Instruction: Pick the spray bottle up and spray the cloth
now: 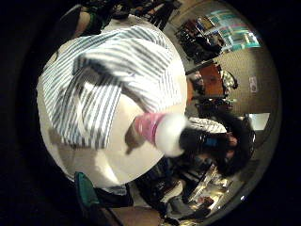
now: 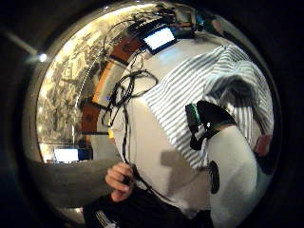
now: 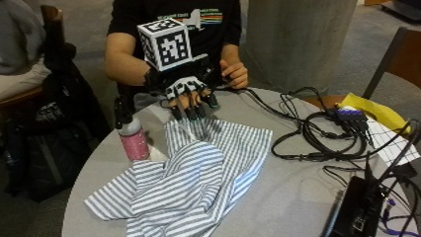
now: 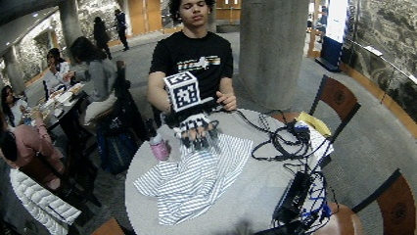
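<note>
Beside the striped cloth (image 3: 190,182), at the counter's (image 3: 289,197) edge, stands the pink spray bottle (image 3: 133,140) with its dark trigger head up. Above the cloth hangs the gloved right hand (image 3: 186,94), fingers straight, holding nothing. Likely light, rigid, perhaps slick plastic; best grasped around its neck, under the trigger

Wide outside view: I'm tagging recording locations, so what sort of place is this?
Probably a public cafe or campus lounge: a round table beside a concrete pillar, wooden chairs, and other people seated at a neighbouring table. The gloved right hand hovers over the striped cloth.
</note>
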Tool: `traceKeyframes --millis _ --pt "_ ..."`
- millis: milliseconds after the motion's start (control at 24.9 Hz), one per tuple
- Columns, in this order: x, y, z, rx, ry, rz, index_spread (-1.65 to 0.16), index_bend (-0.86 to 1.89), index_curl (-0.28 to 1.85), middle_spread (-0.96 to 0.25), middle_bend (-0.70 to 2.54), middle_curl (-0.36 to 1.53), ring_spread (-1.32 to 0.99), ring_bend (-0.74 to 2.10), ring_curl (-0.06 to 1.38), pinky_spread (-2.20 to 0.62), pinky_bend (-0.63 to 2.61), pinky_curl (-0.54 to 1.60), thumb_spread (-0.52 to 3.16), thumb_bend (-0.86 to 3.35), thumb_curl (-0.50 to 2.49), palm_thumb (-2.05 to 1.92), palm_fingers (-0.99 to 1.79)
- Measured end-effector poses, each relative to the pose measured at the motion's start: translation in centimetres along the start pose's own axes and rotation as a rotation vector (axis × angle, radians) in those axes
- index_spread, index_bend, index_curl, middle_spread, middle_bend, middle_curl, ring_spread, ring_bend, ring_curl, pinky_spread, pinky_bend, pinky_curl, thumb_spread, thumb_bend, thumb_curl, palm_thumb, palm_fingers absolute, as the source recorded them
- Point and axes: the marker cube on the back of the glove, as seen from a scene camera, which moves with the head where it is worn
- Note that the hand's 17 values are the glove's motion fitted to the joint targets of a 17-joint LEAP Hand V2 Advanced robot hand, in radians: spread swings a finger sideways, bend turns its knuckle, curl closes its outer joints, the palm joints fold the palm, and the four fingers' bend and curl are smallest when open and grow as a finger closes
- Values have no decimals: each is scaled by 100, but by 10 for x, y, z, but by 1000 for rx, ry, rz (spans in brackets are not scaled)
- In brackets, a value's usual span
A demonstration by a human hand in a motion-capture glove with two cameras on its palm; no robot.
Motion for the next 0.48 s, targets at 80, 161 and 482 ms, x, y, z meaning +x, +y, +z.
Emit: traceKeyframes --millis 80,161,482 --pt "-3 34 6 14 7 -38 -30 12 19 9 26 29 7 34 23 23 56 31 111 25 30 73 36" --pt "-3 66 15 20 17 -64 -31 13 19 8 26 30 7 34 24 22 56 32 112 24 31 73 38" --pt "19 128 29 154 -200 43 -31 12 21 8 25 32 7 36 25 21 56 33 113 18 33 73 42"
